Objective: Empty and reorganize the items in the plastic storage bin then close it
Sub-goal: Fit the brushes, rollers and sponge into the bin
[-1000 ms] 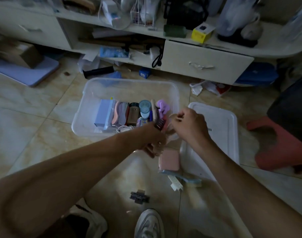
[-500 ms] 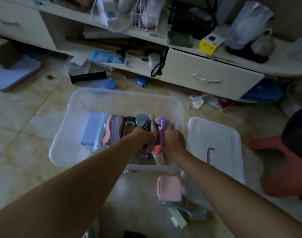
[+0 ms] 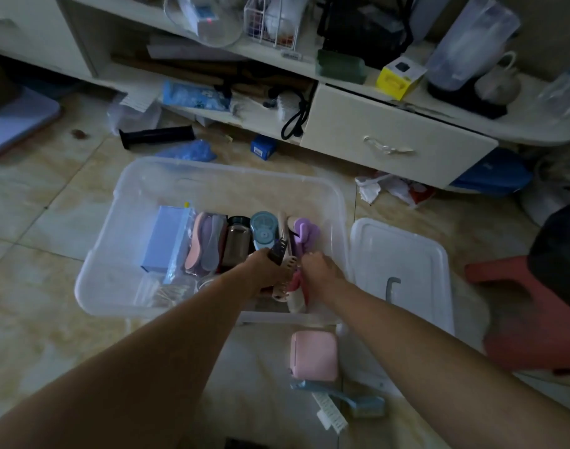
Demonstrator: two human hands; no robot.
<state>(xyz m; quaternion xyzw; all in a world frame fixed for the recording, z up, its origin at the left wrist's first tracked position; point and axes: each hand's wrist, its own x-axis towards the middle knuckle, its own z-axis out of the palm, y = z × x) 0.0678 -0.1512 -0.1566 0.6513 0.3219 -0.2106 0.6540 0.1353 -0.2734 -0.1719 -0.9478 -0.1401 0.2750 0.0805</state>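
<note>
Both hands have dropped from above the near rim into the bin (image 3: pixel 121 241) at frame centre: left hand (image 3: pixel 264 270) grips a dark comb (image 3: pixel 278 251), right hand (image 3: pixel 320 273) curls round something I cannot tell. Lid (image 3: pixel 403 254) lies right; the bin's far half is bare

A lived-in home room: glossy marbled floor tiles (image 3: pixel 50 196), a low cream cabinet (image 3: pixel 397 147) with a drawer across the top of the frame, its shelf crowded with household clutter, a red plastic stool (image 3: pixel 520 322) at right.
</note>
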